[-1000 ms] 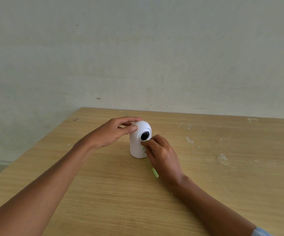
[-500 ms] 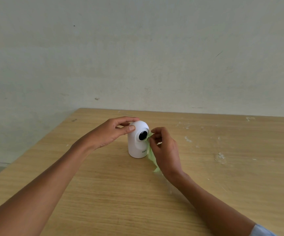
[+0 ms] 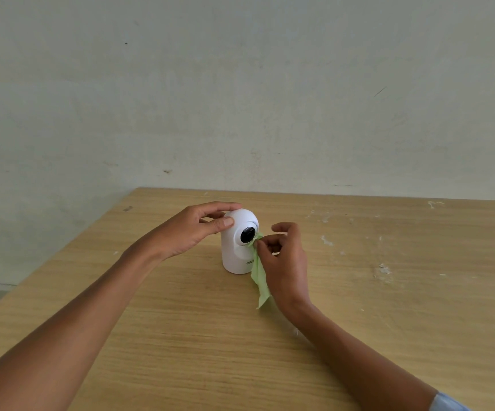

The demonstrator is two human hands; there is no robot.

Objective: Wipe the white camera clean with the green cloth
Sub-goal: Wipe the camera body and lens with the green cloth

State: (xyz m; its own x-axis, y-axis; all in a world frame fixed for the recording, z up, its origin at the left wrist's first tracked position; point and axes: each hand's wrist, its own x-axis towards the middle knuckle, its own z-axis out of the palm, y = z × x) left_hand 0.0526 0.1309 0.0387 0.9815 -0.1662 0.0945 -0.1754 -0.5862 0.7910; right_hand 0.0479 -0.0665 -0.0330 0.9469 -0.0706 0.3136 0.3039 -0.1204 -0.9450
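Observation:
The white camera (image 3: 236, 253) stands upright on the wooden table (image 3: 181, 336), its round black lens facing me and slightly right. My left hand (image 3: 193, 229) grips the camera's domed top from the left, thumb on the front and fingers over the crown. My right hand (image 3: 285, 259) is just right of the camera and pinches the green cloth (image 3: 258, 275). The cloth's upper tip touches the right edge of the lens ring, and the rest hangs down along my palm toward the table.
The table's left edge runs diagonally from the far corner toward me, with floor beyond it. A pale wall rises right behind the far edge. White paint flecks (image 3: 384, 269) mark the tabletop to the right.
My right hand has shifted from the front of the lens to the camera's right side, and more of the green cloth now shows hanging below it. My left hand keeps its hold.

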